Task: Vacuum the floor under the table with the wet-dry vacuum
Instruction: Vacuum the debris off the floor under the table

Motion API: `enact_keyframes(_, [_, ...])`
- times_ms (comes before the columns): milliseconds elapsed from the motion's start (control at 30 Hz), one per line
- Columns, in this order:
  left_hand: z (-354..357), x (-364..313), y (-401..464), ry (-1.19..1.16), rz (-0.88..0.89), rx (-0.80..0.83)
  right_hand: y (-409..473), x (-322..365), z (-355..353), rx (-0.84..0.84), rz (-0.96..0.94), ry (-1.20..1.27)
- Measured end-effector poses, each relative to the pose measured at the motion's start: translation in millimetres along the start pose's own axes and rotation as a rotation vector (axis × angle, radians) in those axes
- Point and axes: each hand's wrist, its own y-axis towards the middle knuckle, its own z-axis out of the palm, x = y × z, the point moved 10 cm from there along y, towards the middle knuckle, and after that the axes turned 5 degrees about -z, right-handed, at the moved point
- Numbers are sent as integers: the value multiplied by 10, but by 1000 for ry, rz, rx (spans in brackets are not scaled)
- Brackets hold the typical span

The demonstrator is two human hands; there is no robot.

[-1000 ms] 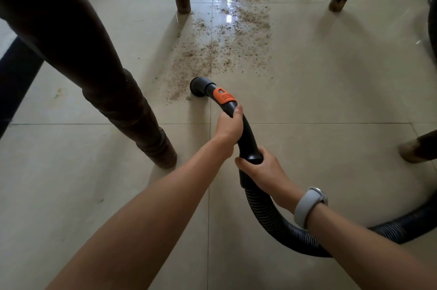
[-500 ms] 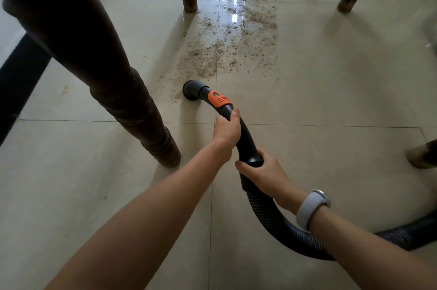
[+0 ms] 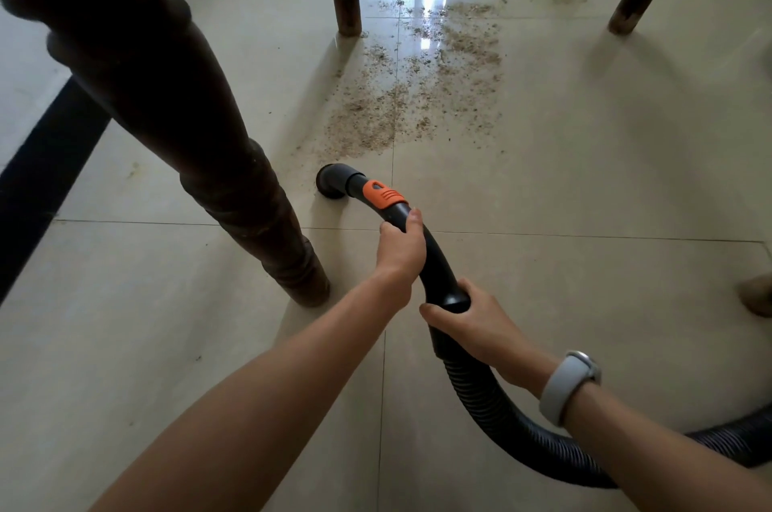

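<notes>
Both hands — left hand point(image 3: 400, 250) and right hand point(image 3: 472, 323) — are gripping the vacuum hose point(image 3: 434, 260). Its nozzle point(image 3: 332, 181) is sliding left along the floor point(image 3: 585, 177) — crumbs point(image 3: 417, 81) are still waiting ahead.

We see the black vacuum hose point(image 3: 493, 398) curving from near right, its nozzle point(image 3: 332, 181) on the tile floor point(image 3: 585, 185) beside scattered sawdust point(image 3: 417, 89).
</notes>
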Motion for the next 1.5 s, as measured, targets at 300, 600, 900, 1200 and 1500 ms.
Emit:
enact_keyframes(300, [-136, -82, 36, -70, -41, -20, 78, 214, 52, 69, -12, -52])
enact_keyframes(600, [-223, -226, -37, -85, -177, -35, 50, 514, -16, 112, -16, -254])
enact_keyframes(900, [-473, -347, -154, -255, -270, 15, -96, 1009, 68, 106, -52, -510])
enact_keyframes(1200, [-711, -260, 4, -226, -209, -47, 45, 1037, 268, 176, -146, -605])
enact_keyframes(1500, [-835, -208, 55, -130, -217, -158, 232, 953, 377, 275, -214, -558])
